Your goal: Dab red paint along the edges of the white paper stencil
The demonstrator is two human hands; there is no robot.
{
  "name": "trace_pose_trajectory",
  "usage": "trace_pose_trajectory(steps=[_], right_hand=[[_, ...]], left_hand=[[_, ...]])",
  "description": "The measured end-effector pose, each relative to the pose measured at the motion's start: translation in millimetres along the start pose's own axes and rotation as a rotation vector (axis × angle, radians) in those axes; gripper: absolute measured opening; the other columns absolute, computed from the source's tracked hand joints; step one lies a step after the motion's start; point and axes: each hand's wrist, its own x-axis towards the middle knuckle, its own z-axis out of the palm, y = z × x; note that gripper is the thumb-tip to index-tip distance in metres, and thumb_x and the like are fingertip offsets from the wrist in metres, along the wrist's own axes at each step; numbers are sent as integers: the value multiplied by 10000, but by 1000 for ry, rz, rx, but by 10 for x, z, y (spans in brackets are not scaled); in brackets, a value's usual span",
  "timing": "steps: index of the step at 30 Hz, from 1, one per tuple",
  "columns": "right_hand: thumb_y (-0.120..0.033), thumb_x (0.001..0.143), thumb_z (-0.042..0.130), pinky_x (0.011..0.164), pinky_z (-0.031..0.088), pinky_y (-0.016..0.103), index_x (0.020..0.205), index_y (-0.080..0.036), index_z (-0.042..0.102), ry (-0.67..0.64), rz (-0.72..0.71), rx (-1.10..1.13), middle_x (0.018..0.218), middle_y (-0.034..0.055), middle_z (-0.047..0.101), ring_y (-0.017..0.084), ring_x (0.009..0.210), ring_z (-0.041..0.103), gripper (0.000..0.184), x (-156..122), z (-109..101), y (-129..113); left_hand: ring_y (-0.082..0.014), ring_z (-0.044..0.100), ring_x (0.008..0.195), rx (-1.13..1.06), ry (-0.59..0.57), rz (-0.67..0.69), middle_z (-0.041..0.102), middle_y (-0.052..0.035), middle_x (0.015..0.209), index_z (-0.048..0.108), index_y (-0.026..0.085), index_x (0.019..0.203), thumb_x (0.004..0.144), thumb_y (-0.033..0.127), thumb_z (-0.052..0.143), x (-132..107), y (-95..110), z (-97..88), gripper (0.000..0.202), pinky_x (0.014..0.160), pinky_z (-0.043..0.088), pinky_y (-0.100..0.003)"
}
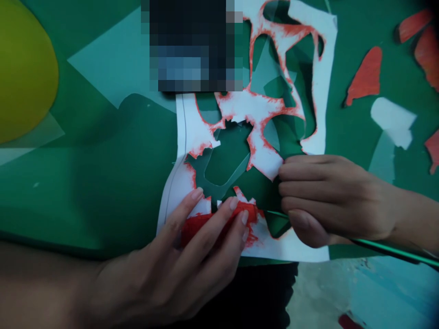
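My left hand (192, 260) comes in from the lower left. Its fingers are spread over a red-coloured paper piece (192, 230) and hold it near the table's front edge; the thumb is mostly hidden. My right hand (315, 201) is closed around a slim green-and-black stick-like tool (394, 252). The tool's thin end points left at the right end of the red piece; whether they touch, I cannot tell. Beneath both hands lies a white paper sheet (310, 249) with several cut-out holes, their edges smeared red.
Several red cut pieces (366, 75) lie on the green table (137, 151) at the right, near a white scrap (393, 119). A yellow round thing (24, 73) stands at the upper left. A blurred-out dark object (192, 41) covers part of the sheet's top.
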Motion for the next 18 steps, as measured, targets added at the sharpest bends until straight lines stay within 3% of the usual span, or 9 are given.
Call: trace_pose_trajectory(steps=[6,9,11,13,16,18], right_hand=[[-204,1075,435,642,425,413,754,-258,466,56,41,0,641,0,488,211,652,466,326,-45,-38,-68],[-199,1064,454,672,462,401,830,-248,522,250,291,42,678,8,579,209,711,578,249,-16,-57,-383],[-89,1026,470,591,382,373,767,-247,465,488,559,93,616,-21,517,163,596,510,303,58,-11,-665],[-71,1035,436,529,308,342,692,-234,405,602,733,133,554,-43,423,125,506,408,381,156,105,-917],[-156,1079,395,525,343,302,668,-206,479,757,957,135,579,-22,508,108,513,461,422,284,368,-1122],[-205,1086,392,522,335,297,673,-197,515,875,999,88,589,-15,515,111,527,467,430,328,540,-1143]], left_hand=[[-316,597,1444,-16,10,-45,572,-174,1591,553,69,1549,1093,294,366,0,58,7,541,1015,666,-412],[-358,507,1519,-34,-11,-103,478,-186,1674,469,91,1623,1091,377,414,-26,156,29,607,1148,559,-515],[-382,447,1557,-75,-7,-150,434,-178,1707,436,118,1651,1068,437,483,-40,215,61,666,1238,448,-573],[-395,417,1569,-125,22,-184,425,-192,1709,445,96,1642,1040,457,548,-41,251,101,710,1306,328,-606],[-401,407,1564,-181,67,-203,436,-218,1695,485,32,1597,1038,441,560,-20,259,155,697,1342,218,-642],[-400,389,1575,-198,79,-194,440,-222,1691,505,13,1575,1045,428,538,-3,248,176,674,1343,217,-642]])
